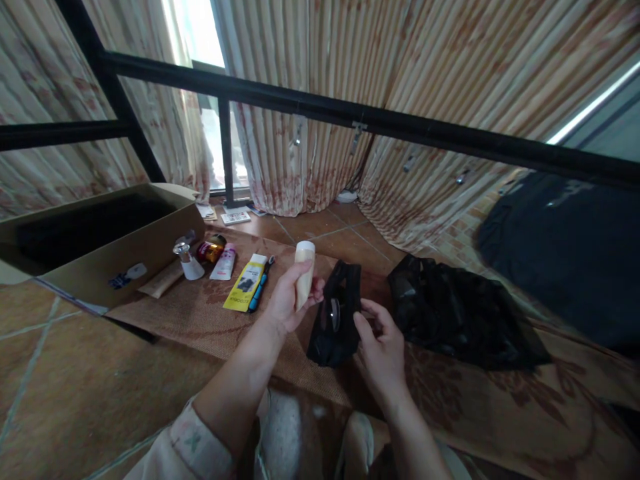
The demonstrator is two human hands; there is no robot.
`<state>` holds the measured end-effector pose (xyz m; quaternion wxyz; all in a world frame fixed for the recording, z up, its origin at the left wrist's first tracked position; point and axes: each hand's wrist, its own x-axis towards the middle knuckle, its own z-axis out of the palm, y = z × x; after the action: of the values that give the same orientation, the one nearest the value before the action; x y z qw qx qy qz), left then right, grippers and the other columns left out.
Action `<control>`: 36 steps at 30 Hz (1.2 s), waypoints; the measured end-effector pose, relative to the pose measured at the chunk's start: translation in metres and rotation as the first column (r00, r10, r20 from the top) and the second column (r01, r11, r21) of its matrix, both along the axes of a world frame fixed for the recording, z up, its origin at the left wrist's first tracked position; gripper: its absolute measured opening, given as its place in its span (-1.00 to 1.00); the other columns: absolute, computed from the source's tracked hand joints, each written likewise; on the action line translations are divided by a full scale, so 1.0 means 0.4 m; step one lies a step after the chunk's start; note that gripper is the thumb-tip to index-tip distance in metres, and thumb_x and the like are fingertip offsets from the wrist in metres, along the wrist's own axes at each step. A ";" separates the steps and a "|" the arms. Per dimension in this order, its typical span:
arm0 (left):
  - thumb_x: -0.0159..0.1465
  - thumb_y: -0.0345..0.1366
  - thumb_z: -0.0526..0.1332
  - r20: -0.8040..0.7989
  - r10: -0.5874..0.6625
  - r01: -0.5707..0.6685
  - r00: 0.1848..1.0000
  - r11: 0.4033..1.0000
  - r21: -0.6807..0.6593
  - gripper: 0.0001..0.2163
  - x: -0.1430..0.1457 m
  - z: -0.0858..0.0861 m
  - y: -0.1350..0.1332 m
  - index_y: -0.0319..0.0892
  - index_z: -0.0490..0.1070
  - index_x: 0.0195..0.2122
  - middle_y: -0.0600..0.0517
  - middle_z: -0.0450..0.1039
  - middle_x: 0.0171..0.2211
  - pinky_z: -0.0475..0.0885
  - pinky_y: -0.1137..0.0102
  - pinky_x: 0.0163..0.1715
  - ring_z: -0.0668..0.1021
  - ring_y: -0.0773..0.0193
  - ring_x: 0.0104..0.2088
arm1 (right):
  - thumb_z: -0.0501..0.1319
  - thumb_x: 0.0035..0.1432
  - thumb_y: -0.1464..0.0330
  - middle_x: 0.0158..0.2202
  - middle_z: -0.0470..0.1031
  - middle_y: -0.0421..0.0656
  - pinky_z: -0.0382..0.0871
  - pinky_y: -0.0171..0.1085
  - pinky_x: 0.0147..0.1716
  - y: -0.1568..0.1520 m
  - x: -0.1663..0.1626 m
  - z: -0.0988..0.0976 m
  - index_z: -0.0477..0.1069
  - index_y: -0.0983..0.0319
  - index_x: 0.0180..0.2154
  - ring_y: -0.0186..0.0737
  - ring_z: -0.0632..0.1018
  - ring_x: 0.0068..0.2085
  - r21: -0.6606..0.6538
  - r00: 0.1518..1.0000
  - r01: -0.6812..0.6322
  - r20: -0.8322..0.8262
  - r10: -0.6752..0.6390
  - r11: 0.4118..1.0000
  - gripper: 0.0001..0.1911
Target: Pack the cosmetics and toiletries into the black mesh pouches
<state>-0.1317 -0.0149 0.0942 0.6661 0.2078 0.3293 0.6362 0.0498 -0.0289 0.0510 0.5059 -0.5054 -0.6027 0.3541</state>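
Note:
My left hand (pixel 290 297) is wrapped round a small cream-coloured bottle (pixel 305 275) with a white cap, held upright and tilted slightly. Just right of it, a black pouch (pixel 327 343) stands with its top open, and a round, shiny clear item (pixel 335 313) shows inside. The thumb and fingers of my right hand (pixel 383 337) pinch the pouch's right edge. Left of my hands lie a yellow-and-white packet (pixel 244 285), a blue-and-black toothbrush (pixel 261 285) and a white-and-pink tube (pixel 224 262).
A cardboard box (pixel 115 257) stands at the left, near a white bottle with a silver top (pixel 189 261) and an amber jar (pixel 213 248). A black plastic bag (pixel 460 313) lies at the right. A dark metal rail (pixel 300 103) crosses before the curtains (pixel 310 167).

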 end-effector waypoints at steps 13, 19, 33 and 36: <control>0.06 -0.10 0.14 -0.095 0.085 -0.094 0.992 0.992 -0.086 -0.74 0.001 -0.004 0.009 -0.24 0.36 -0.50 -0.02 0.45 -0.56 0.33 0.49 -0.57 0.44 0.36 -0.60 | 0.22 0.14 0.19 -0.17 0.56 -0.10 0.42 -0.18 -0.17 0.004 -0.003 -0.012 0.43 0.20 -0.06 -0.17 0.56 -0.21 0.010 1.000 0.000 -0.013 0.001 1.000 -0.65; 0.02 -0.20 0.17 -0.059 0.108 -0.110 0.992 0.993 -0.038 -0.77 0.002 0.004 0.005 -0.25 0.39 -0.38 0.03 0.43 -0.56 0.27 0.53 -0.65 0.38 0.42 -0.66 | 0.21 0.15 0.18 -0.14 0.55 -0.09 0.43 -0.19 -0.19 0.005 -0.003 -0.011 0.43 0.19 -0.06 -0.17 0.56 -0.21 0.019 1.000 -0.010 -0.009 0.010 1.000 -0.65; 0.10 -0.28 0.29 -0.023 0.140 -0.140 0.990 0.990 0.012 -0.73 0.007 0.016 -0.005 -0.23 0.38 -0.18 -0.05 0.54 -0.28 0.49 0.40 -0.32 0.59 0.25 -0.34 | 0.21 0.16 0.17 -0.03 0.45 -0.06 0.43 -0.19 -0.16 -0.002 -0.010 0.018 0.47 0.16 -0.14 -0.15 0.51 -0.09 0.138 0.998 0.063 0.003 -0.064 0.988 -0.72; 0.16 -0.26 0.25 0.019 0.117 -0.118 0.993 0.993 0.029 -0.72 0.011 0.021 -0.007 -0.23 0.39 -0.11 -0.09 0.54 -0.20 0.50 0.35 -0.20 0.59 0.19 -0.21 | 0.21 0.16 0.18 0.00 0.42 -0.06 0.39 -0.15 -0.07 -0.006 -0.013 0.031 0.50 0.15 -0.23 -0.13 0.49 -0.01 0.190 0.998 0.053 0.011 -0.056 0.980 -0.77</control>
<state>-0.1272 -0.0176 0.1024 0.6271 0.1923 0.3255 0.6810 0.0445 -0.0314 0.0634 0.5564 -0.4743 -0.6235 0.2770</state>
